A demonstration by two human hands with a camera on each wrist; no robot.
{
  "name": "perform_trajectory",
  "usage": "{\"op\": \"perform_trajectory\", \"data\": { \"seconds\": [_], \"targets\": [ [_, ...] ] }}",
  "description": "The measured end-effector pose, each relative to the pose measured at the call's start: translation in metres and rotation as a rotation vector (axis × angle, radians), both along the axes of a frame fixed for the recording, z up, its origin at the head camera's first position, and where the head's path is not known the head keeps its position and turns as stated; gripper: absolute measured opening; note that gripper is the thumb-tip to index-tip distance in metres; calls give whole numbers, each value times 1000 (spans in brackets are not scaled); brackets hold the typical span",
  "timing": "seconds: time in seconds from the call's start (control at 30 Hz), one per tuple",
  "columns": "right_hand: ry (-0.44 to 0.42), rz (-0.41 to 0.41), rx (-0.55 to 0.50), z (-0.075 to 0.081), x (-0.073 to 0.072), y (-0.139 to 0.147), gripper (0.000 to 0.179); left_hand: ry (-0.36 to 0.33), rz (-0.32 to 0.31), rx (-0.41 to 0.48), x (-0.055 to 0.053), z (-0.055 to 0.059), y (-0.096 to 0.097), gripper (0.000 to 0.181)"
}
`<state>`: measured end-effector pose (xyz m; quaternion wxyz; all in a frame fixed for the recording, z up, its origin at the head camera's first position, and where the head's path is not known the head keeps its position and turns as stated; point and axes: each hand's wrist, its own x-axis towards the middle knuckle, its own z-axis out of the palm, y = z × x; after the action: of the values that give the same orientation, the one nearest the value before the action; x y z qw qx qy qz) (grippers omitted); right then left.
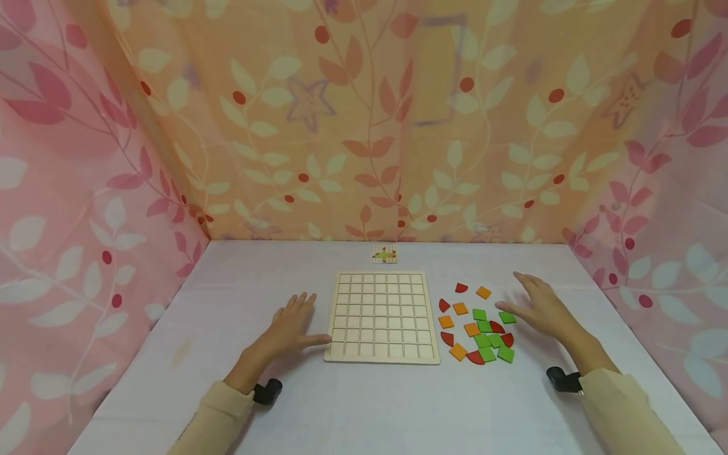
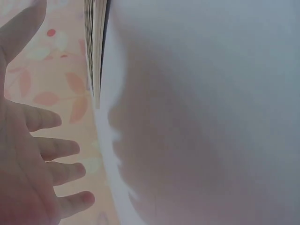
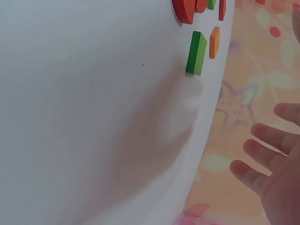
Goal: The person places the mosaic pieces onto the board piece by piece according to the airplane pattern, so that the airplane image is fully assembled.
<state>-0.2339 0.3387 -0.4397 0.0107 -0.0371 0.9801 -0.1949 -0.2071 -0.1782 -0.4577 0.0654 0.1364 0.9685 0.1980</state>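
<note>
Beige sleeves [image 1: 213, 417] nearest, each with a black wrist camera [image 1: 268, 392] at the cuff. Beyond one cuff, left hand [image 1: 291, 330] spread and holding nothing, fingers pointing forward, thumb stretched to the near left edge of a pale wooden board [image 1: 382, 319]; touching or merely above it, cannot tell. Right hand [image 1: 543, 309] also spread, thumb well apart from the fingers, nothing pinched, raised over the white table [image 1: 455, 404], judging by the shadow.

Just left of the right hand, loose pieces: green squares [image 1: 505, 354], orange squares [image 1: 446, 321] and red quarter-rounds [image 1: 461, 287], greens mostly bunched, a lone one nearest the right thumb. Probably kept on that side for easy reach by the right fingers. Between both hands, board lying flat, ruled into squares, likely central so as to suit either hand. Ahead of both hands, past the board, small picture card [image 1: 384, 254], presumably there to stay clear of the arms. Farther off, flowered curtain [image 1: 341, 158].
</note>
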Motion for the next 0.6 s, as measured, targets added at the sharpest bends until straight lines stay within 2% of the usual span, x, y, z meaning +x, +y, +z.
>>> {"op": "perform_trajectory", "data": {
  "seconds": [0.23, 0.6],
  "targets": [
    [-44, 0, -18, -5, -14, -10, 104, -38, -22, 7, 0, -3, 9, 106],
    [-66, 52, -2, -10, -29, -20, 98, -123, -42, 13, 3, -6, 19, 108]
  ]
}}
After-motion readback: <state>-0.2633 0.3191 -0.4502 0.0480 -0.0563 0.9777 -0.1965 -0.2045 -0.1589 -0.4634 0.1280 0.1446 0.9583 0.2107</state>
